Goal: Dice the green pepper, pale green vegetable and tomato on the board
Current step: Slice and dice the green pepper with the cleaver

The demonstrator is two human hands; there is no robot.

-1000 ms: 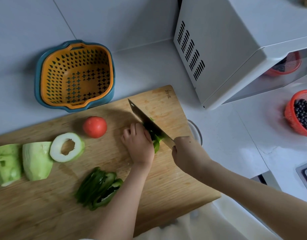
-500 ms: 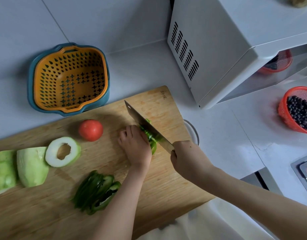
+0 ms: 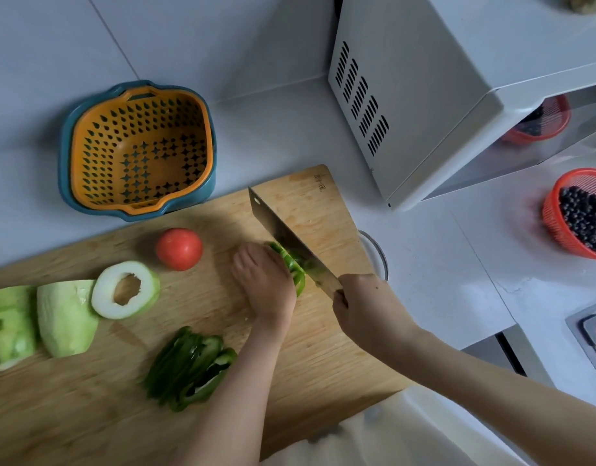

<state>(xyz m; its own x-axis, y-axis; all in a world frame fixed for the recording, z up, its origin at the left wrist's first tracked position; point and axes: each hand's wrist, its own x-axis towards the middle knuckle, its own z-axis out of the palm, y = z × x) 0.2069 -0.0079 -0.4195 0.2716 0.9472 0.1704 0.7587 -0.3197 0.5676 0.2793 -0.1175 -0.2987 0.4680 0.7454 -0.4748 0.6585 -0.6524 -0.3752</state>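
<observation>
Wooden board (image 3: 318, 358), left hand (image 3: 264, 284) fingers curled on green pepper (image 3: 295, 268), right hand (image 3: 363, 307) fingers gripping cleaver (image 3: 279, 229), far corner bare

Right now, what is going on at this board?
A person is cutting vegetables. The left hand holds a pepper down on the board, and the right hand grips a knife whose blade is at the pepper. Cut pepper strips lie nearer the person. The tomato is whole, and the pale vegetable lies in big pieces at the left, not yet diced.
</observation>
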